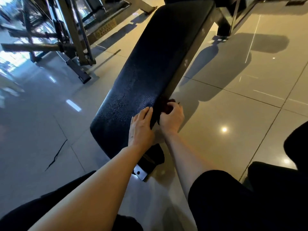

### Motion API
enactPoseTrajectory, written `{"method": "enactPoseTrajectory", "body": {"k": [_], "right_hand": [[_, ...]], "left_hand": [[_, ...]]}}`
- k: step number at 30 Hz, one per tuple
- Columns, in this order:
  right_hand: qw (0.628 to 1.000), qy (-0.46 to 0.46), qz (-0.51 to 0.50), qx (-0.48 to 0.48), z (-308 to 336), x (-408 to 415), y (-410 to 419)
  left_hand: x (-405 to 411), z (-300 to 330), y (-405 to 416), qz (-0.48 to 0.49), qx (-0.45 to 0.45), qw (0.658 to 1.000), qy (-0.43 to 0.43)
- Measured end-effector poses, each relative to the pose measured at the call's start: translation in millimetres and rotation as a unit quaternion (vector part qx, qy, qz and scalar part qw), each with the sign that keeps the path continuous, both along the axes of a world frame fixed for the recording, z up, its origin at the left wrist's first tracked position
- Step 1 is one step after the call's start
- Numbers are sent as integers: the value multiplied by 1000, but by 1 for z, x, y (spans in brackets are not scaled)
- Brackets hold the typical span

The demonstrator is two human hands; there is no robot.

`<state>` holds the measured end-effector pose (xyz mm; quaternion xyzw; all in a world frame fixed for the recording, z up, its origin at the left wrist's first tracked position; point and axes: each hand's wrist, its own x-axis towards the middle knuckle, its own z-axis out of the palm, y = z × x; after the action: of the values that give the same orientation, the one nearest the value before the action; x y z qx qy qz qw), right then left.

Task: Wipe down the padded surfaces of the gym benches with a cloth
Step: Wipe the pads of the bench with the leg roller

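Your black padded bench [150,64] runs lengthwise away from you, its near end low in the view and its far end pointing up and to the right, toward the dark frame at the top edge. Your left hand [141,127] lies flat on the pad near its right edge, close to the near end, fingers straight and close together. Your right hand [171,117] is just beside it, off the pad's right edge, fingers curled around a dark reddish cloth [167,104] that is bunched against the bench's side wall. The bench foot [146,162] sits on the glossy tiled floor [233,114] under the near end. A metal rack [66,39] stands by the floor's upper left corner.
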<state>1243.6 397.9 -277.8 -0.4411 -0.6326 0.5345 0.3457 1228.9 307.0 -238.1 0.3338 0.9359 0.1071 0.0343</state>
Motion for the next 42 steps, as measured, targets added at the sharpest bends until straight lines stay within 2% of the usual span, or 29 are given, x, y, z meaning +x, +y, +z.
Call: {"method": "enactPoseTrajectory", "body": {"k": [3,7,10,12,16,20,24,28,30,33,37,39,42], "right_hand": [[1000,14,-4,25,2,1,2],[999,-37,31,-1,-4,5,12],[997,9,-19,79,10,3,-2],[994,7,-16,110,15,0,-9],[997,-62,-1,33,14,-1,13],[995,-37,-3,94,23,-1,1],[997,-70,-12,36,7,-11,31],[990,19,1,143,-7,-2,4],[992,36,-16,121,-4,-5,3],[998,38,-46,6,-4,-11,28],[997,32,25,72,-13,-1,6],[996,19,72,48,-16,8,-2],[997,36,20,62,-8,2,18]], "left_hand": [[-1,5,2,13,-28,999,-17],[2,8,4,23,-44,998,-30],[-2,3,5,23,-48,998,-35],[-4,0,2,27,-47,997,-55],[-7,2,-1,13,-58,995,-81],[-11,8,0,0,-53,993,-102],[-11,4,1,8,-23,996,-83],[-7,0,0,19,5,997,-72],[-8,-1,-2,22,17,997,-73],[-4,-2,-2,34,40,995,-85],[0,-3,-1,50,65,993,-91],[0,-1,0,52,68,992,-89],[4,2,3,64,65,992,-91]]}}
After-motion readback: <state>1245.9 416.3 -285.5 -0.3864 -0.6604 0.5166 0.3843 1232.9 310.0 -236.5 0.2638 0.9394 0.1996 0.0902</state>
